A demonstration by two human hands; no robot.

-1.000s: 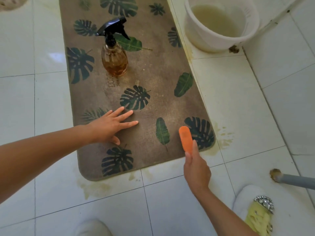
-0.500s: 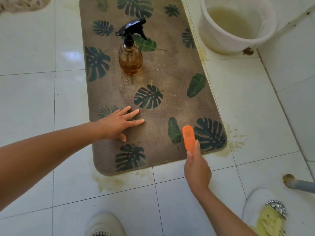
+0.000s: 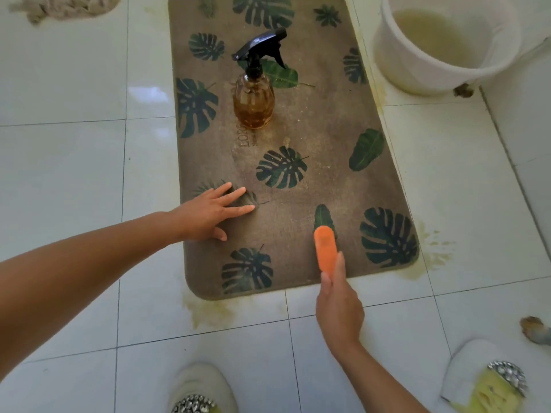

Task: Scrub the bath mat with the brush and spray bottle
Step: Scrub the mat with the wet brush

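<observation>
Bath mat (image 3: pixel 313 180), brown with dark green leaf prints, lies flat on the white tiled floor (image 3: pixel 74 162) in front of you. Your left hand (image 3: pixel 211 214) rests palm down on its near left part, fingers (image 3: pixel 235 195) spread wide and flat on the pile, holding nothing. Your right hand (image 3: pixel 338 305) is wrapped around the handle of the orange brush (image 3: pixel 325 248), thumb lying along its right side; the brush head reaches past your fingertips over the mat's near edge, beside a large leaf print. Whether the bristles touch the mat cannot be told. Beyond your left fingertips, well apart from them, the amber spray bottle (image 3: pixel 254 99) stands upright on the mat, black trigger head on top. Further beyond and to the right of your right hand, off the mat, sits a white bucket (image 3: pixel 396 64) of cloudy yellowish water. Yellowish wet stains mark the tiles around the mat's near corners.
</observation>
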